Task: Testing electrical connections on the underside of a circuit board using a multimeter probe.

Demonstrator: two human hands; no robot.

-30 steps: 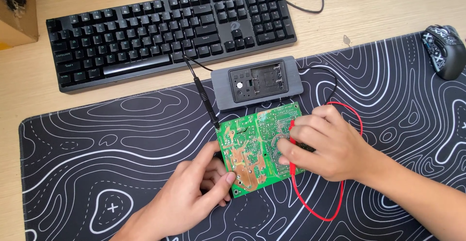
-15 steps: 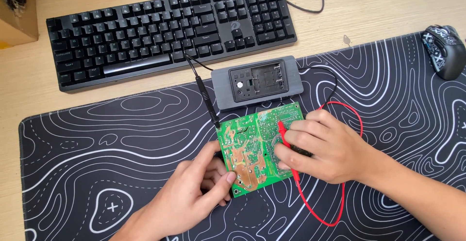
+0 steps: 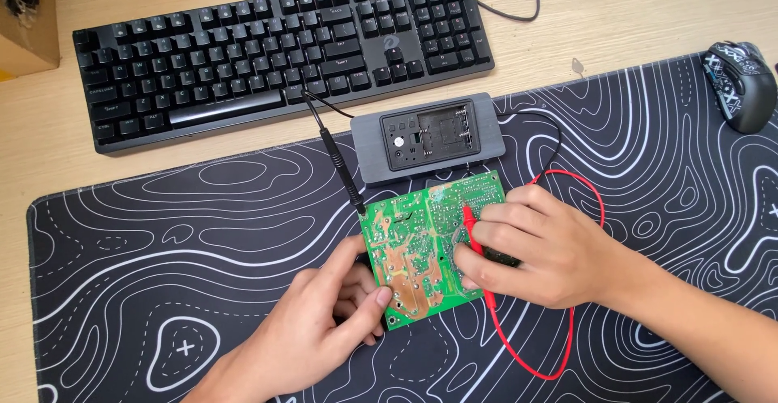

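On the black desk mat (image 3: 162, 233) with white contour lines lies a green circuit board (image 3: 421, 249), solder side up, just below a grey multimeter (image 3: 427, 137). At the board's lower left corner, the left hand (image 3: 324, 330) pinches the edge, thumb on top and fingers curled beneath it. Over the board's right half rests the right hand (image 3: 543, 253), closed around a red probe (image 3: 470, 229) between thumb and fingers; the tip seems to touch the board near its middle, though the contact point is too small to be sure. A red lead (image 3: 567, 338) loops from under that hand down across the mat and back up toward the meter. 1 black probe (image 3: 344, 177) lies loose, its tip at the board's upper left corner. Beyond the mat sit a black keyboard (image 3: 284, 46) and, at the far right, a patterned mouse (image 3: 741, 83).
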